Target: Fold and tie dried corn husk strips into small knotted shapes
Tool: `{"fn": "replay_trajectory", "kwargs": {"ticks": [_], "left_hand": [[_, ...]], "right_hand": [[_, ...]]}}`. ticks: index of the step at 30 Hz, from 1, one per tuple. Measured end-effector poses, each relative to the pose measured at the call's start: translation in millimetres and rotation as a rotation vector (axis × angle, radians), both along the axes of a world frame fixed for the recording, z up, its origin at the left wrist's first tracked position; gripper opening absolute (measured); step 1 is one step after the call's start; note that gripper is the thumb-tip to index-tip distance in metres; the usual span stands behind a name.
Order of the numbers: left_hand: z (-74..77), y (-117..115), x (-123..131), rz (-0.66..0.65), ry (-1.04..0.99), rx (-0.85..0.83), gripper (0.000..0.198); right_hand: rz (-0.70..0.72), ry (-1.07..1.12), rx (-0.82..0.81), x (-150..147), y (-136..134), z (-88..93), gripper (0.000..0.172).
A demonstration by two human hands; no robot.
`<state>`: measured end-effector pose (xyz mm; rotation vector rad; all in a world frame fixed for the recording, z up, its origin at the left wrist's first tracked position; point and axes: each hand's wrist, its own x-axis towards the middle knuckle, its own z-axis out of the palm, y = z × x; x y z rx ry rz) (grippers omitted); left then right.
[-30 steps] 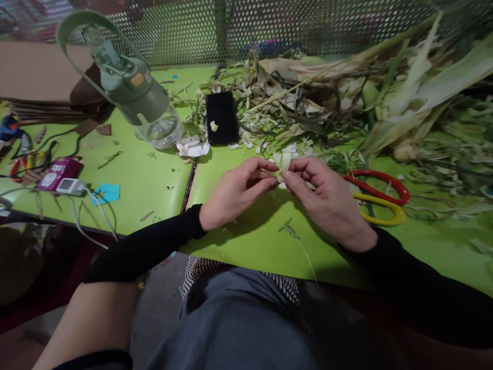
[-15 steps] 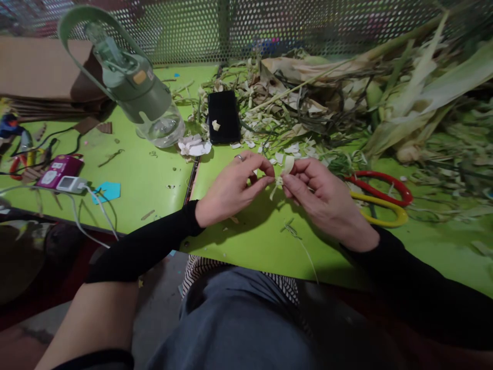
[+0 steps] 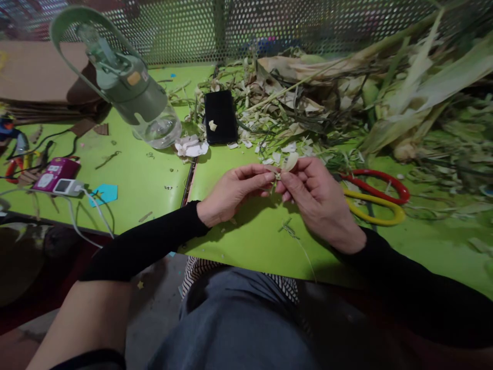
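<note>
Pale husk strip (image 3: 290,162) sits pinched by the fingers of left hand (image 3: 234,191) and right hand (image 3: 322,201), above green table (image 3: 246,241), near scissors (image 3: 403,194).

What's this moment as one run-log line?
left hand: pinching pale strip | right hand: pinching pale strip | beside: red handle, yellow handle

My left hand (image 3: 239,190) and right hand (image 3: 323,203) hide bits of the pale strip (image 3: 290,161). I think my right also covers the blades of the scissors (image 3: 405,194). On the worktop's (image 3: 246,239) left, by the back edge, the brown stack (image 3: 34,67) gets cut off. Behind the mesh (image 3: 185,36), things look blurry.
</note>
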<state>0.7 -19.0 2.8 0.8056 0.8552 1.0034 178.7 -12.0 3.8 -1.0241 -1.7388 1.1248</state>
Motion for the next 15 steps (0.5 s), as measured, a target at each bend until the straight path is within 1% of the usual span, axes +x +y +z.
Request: {"fn": "replay_trajectory", "kwargs": {"ticks": [2, 5, 9, 12, 15], "left_hand": [[0.9, -2, 0, -0.005, 0.065, 0.056, 0.013], [2.7, -4, -1, -0.024, 0.180, 0.165, 0.012], [2.6, -3, -3, -0.040, 0.254, 0.289, 0.009], [4.5, -5, -2, -0.053, 0.251, 0.335, 0.011], [10.0, -9, -1, -0.051, 0.230, 0.344, 0.016]], "right_hand": [[-0.011, -0.086, 0.028, 1, -1, -0.1, 0.029], [-0.040, -0.226, 0.091, 1, -3, 4.7, 0.025], [-0.032, -0.288, 0.129, 0, -5, 10.8, 0.023], [-0.016, -0.234, 0.061, 1, -4, 8.1, 0.022], [-0.012, -0.053, -0.029, 0, -4, 3.9, 0.024]]}}
